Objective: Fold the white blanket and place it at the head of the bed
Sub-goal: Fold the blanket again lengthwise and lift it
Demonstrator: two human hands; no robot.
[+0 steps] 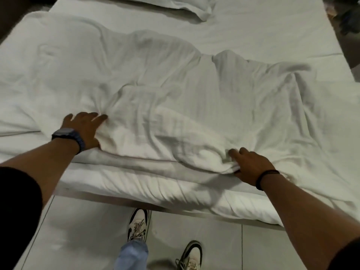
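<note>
The white blanket [165, 98] lies crumpled across the middle of the bed [263, 30], folded over into a thick band with its near edge along the mattress side. My left hand [83, 127], with a dark watch on the wrist, rests on the blanket's left part, fingers spread and thumb under the edge. My right hand [251, 164], with a black band on the wrist, pinches the blanket's near edge at the right, fingers pressed into a bunch of fabric. A white pillow [175, 4] lies at the head of the bed, at the top of the view.
I stand on a grey tiled floor [78, 240] at the bed's side, my two sneakers [139, 225] close to the mattress edge. Dark floor and some dark objects [348, 18] lie beyond the bed's far right corner.
</note>
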